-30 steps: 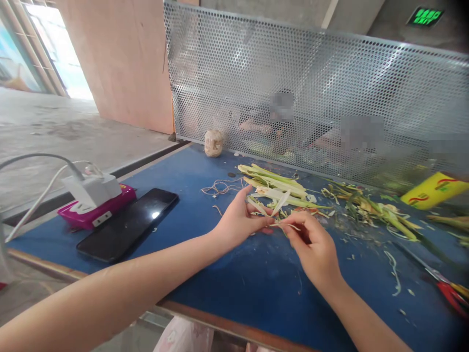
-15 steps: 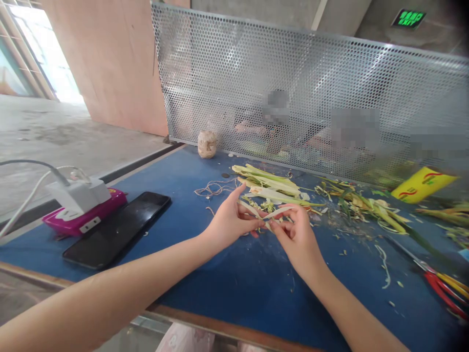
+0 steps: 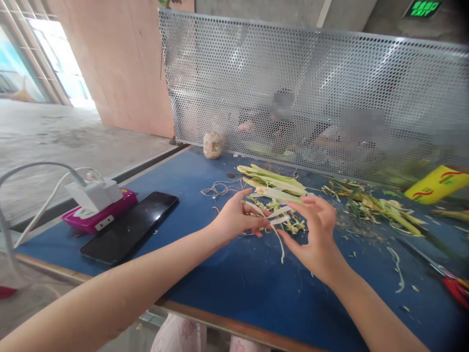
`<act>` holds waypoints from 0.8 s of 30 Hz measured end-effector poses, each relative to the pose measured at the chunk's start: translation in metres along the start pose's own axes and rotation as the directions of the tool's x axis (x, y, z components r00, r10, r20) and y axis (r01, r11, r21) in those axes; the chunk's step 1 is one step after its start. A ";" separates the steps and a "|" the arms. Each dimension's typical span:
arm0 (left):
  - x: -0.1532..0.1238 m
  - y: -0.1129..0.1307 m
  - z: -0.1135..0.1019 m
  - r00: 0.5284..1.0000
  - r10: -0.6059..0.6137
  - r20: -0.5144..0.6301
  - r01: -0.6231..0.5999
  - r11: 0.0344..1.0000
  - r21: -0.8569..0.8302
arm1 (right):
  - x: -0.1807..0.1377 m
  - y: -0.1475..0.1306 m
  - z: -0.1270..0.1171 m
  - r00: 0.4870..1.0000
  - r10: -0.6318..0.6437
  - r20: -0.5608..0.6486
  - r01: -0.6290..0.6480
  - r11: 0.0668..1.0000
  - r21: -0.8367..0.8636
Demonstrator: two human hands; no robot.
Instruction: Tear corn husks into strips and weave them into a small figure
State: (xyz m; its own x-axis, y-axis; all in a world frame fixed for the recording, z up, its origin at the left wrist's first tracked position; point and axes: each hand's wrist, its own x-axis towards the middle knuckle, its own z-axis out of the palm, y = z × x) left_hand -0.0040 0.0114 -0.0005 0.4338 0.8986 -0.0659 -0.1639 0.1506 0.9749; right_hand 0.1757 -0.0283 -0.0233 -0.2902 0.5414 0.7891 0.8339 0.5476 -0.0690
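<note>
Over the blue table, my left hand [image 3: 238, 218] pinches pale husk-like leaf strips [image 3: 280, 219] between thumb and fingers. A thin strand dangles below that pinch. My right hand [image 3: 315, 230] is just right of the strips, its thumb and index finger spread apart. Whether its index fingertip touches a strip end, I cannot tell. Behind the hands lies a bundle of pale green husk leaves [image 3: 273, 180], with small yellowish scraps [image 3: 295, 226] in front of it.
Left are a black phone [image 3: 128, 227] and a magenta power strip [image 3: 100, 210] with chargers. A twine ball [image 3: 212, 145], loose string [image 3: 220, 187], leaf scraps [image 3: 388, 212], red-handled scissors [image 3: 452, 288] and a yellow packet [image 3: 436, 185] surround the work. A perforated metal screen [image 3: 238, 73] borders the table; people sit behind it.
My right hand has moved right, off the pinch point, and its fingers have parted. My left hand still grips the strips, and a thin strand now hangs down. The view has shifted slightly.
</note>
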 end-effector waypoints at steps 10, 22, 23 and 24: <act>-0.002 -0.002 0.002 0.997 0.039 0.066 -0.041 0.999 0.029 | 0.004 -0.007 -0.008 0.989 -0.126 0.080 0.127 0.992 -0.012; -0.004 -0.017 0.003 0.964 0.181 0.194 -0.226 0.942 0.249 | 0.002 -0.010 0.003 0.978 0.172 0.117 -0.177 0.983 0.039; -0.004 -0.018 0.002 0.960 0.192 0.205 -0.245 0.930 0.274 | 0.002 -0.010 0.003 0.972 0.196 0.130 -0.202 0.979 0.034; -0.004 -0.018 0.002 0.956 0.203 0.214 -0.262 0.918 0.299 | 0.002 -0.010 0.003 0.967 0.212 0.143 -0.219 0.975 0.030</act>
State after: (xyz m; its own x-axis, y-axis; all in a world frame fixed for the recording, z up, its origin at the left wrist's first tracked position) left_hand -0.0009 0.0042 -0.0175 0.5707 0.8012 0.1802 0.0006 -0.2199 0.9755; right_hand 0.1654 -0.0313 -0.0226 -0.1708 0.7311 0.6605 0.8629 0.4346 -0.2579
